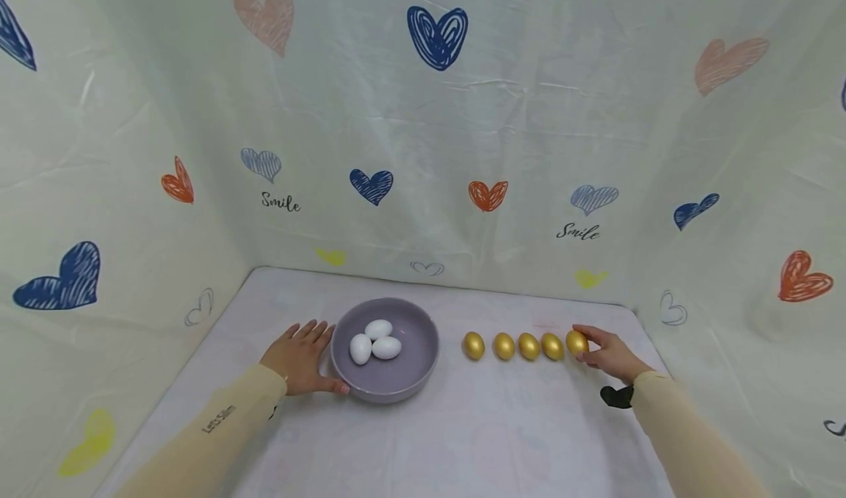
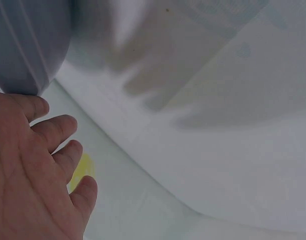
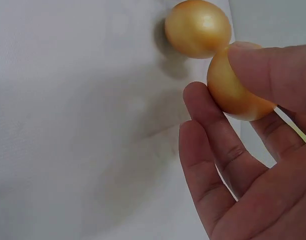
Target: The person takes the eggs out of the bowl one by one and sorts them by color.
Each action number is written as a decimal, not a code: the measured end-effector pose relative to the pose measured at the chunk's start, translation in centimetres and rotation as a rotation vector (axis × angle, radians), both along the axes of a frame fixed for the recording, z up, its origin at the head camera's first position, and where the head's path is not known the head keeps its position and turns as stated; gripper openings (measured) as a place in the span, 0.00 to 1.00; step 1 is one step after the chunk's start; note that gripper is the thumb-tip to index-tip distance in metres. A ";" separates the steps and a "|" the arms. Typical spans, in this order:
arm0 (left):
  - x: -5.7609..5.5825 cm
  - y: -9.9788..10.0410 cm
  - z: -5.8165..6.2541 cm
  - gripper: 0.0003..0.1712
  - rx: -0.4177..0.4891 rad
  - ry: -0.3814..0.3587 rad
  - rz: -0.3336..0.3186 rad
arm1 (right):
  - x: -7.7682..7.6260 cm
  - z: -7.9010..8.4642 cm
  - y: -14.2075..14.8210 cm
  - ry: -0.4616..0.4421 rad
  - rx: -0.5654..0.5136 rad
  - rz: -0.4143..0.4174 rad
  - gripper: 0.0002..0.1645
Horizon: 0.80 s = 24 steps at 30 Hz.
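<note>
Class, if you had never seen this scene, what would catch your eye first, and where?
Five golden eggs come first, lined up right of the purple bowl, the right hand pinching the rightmost egg. Three white eggs lie in the bowl, with the left hand at its left side.

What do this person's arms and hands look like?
The left sleeve and right sleeve are long and cream-coloured; dark lettering on the left one seems to read "Let's Slim". Left hand and right hand wear no gloves. A dark, rounded piece shows at the right sleeve's end.
</note>
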<state>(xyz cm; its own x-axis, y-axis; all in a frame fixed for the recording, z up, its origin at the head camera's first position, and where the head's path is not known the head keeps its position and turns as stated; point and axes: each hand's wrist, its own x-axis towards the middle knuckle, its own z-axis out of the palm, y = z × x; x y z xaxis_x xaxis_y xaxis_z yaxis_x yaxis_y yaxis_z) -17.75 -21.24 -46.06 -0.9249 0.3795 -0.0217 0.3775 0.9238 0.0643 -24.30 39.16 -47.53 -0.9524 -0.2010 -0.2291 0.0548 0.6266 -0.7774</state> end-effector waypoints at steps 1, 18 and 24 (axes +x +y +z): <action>0.0 0.0 0.0 0.72 0.001 -0.001 0.000 | 0.0 -0.3 0.0 0.000 0.003 -0.010 0.41; 0.2 0.3 0.6 0.73 -0.015 -0.022 0.007 | -0.6 -1.8 0.1 -0.014 0.090 -0.013 0.39; 0.2 0.3 0.6 0.72 -0.007 -0.023 0.006 | -0.8 -1.9 0.0 -0.021 0.118 -0.001 0.39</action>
<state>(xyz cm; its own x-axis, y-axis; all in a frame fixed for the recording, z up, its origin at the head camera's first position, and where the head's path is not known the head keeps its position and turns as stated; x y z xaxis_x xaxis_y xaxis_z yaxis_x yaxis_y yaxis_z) -17.55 -20.89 -45.46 -0.9266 0.3733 -0.0455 0.3701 0.9266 0.0666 -25.15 39.17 -49.47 -0.9475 -0.1703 -0.2707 0.0707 0.7140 -0.6966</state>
